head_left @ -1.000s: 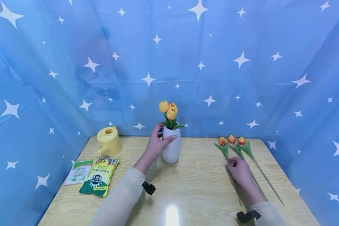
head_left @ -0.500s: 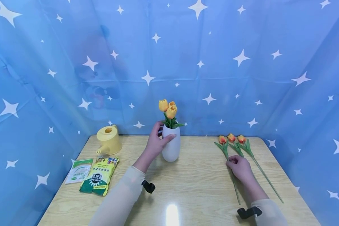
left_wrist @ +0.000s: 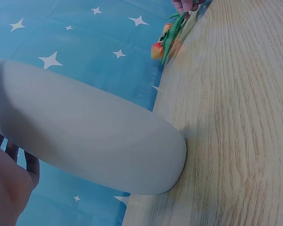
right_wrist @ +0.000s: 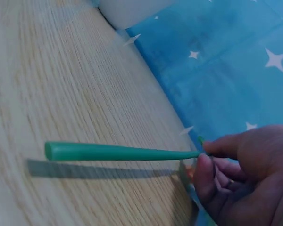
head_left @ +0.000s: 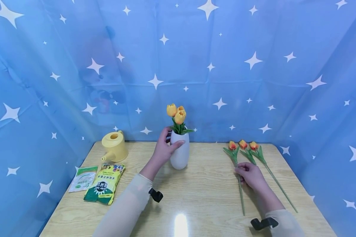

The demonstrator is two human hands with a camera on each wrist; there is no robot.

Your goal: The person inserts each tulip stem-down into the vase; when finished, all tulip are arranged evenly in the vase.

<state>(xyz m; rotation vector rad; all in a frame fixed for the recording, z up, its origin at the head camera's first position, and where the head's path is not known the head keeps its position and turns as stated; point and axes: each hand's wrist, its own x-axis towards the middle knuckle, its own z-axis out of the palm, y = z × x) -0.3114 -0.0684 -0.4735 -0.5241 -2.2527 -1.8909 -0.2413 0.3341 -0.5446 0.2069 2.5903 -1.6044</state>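
A white vase (head_left: 180, 156) stands upright near the table's back edge, with three yellow tulips (head_left: 180, 117) in its mouth. My left hand (head_left: 163, 149) grips the vase's upper part from the left, thumb across its front. On the right, my right hand (head_left: 251, 176) pinches the stem of an orange-red tulip (head_left: 232, 145) between thumb and fingers. In the right wrist view its green stem (right_wrist: 108, 152) points away from the fingers, with a shadow on the table beneath it. Two more orange-red tulips, a middle one (head_left: 243, 144) and a right one (head_left: 254, 146), lie beside it, the middle stem partly hidden by my hand.
At the back left stands a yellow watering can (head_left: 115, 148), its spout facing the front left. A yellow-green bag (head_left: 105, 184) lies before it, beside a flat white-green packet (head_left: 83, 179). A blue star-patterned curtain (head_left: 207, 59) rises behind the wooden table (head_left: 207, 187) and at its sides.
The pinched tulip has shifted slightly left, its stem's lower end swinging left, away from the other two. My right hand has moved a little with it. The left hand stays on the vase.
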